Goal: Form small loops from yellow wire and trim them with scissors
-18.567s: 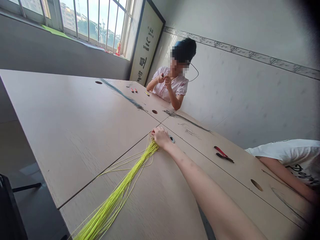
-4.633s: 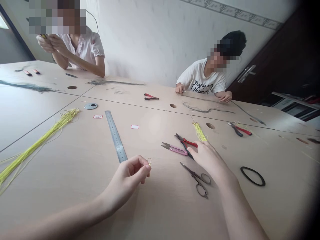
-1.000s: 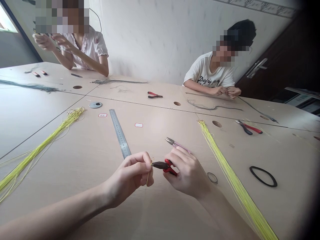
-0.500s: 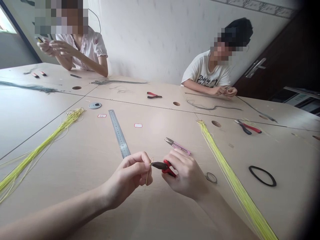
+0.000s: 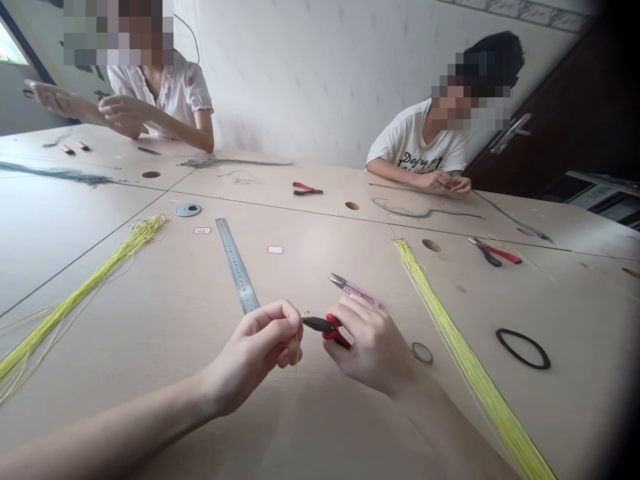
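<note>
My left hand [image 5: 265,353] pinches a thin yellow cord [image 5: 299,350] between thumb and forefinger; a small loop of it stands above the fingertips and a short end hangs below. My right hand [image 5: 373,347] is closed round the red handles of a pair of pliers [image 5: 317,325]. The dark jaws point left and meet the cord at my left fingertips; whether they grip it is too small to tell. Just beyond my right hand lie thread snips [image 5: 355,290] with a pink handle. A steel ruler [image 5: 235,263] lies beyond my left hand.
Bundles of yellow cord lie left [image 5: 95,280] and right [image 5: 465,347]. Farther off are red-handled pliers [image 5: 306,189], cutters [image 5: 493,252] and a metal disc [image 5: 187,210]. A black ring [image 5: 523,348] lies at right. Two people [image 5: 160,107] [image 5: 425,150] sit across the table.
The pliers' tip and the cord at my left fingertips have shifted slightly; both hands keep their holds. Across the table, the left person's hand has swung outward to the left.
</note>
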The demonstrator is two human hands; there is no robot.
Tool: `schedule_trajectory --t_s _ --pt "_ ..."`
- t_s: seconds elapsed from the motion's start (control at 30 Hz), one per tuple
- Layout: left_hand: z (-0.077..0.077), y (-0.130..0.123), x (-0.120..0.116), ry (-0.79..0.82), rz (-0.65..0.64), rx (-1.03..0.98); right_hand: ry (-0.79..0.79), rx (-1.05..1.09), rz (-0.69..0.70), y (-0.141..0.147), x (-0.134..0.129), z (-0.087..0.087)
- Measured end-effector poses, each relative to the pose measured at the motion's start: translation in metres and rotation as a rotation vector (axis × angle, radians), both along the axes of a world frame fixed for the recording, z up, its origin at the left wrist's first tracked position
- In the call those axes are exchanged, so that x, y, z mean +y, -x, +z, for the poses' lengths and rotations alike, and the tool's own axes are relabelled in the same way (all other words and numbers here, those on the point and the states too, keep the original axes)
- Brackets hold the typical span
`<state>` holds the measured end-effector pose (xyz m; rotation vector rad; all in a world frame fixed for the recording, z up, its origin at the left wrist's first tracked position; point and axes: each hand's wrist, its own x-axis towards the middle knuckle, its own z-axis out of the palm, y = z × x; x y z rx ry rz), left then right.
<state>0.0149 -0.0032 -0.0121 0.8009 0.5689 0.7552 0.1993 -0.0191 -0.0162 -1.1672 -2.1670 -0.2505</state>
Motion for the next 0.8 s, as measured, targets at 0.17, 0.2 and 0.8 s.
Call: schedule_trajectory --t_s 0.17,0.2,0.8 --pt "0.0 0.0 0.0 -0.015 0.025 0.031 0.005 0.003 -0.017 -0.001 0.001 -0.001" --pt "0.001 0.0 0.0 -0.017 0.031 0.033 0.011 0.008 -0.018 -0.001 0.001 0.0" --pt "0.004 0.0 -0.001 -0.09 0.061 0.182 0.401 0.05 -0.887 -0.086 0.041 -0.014"
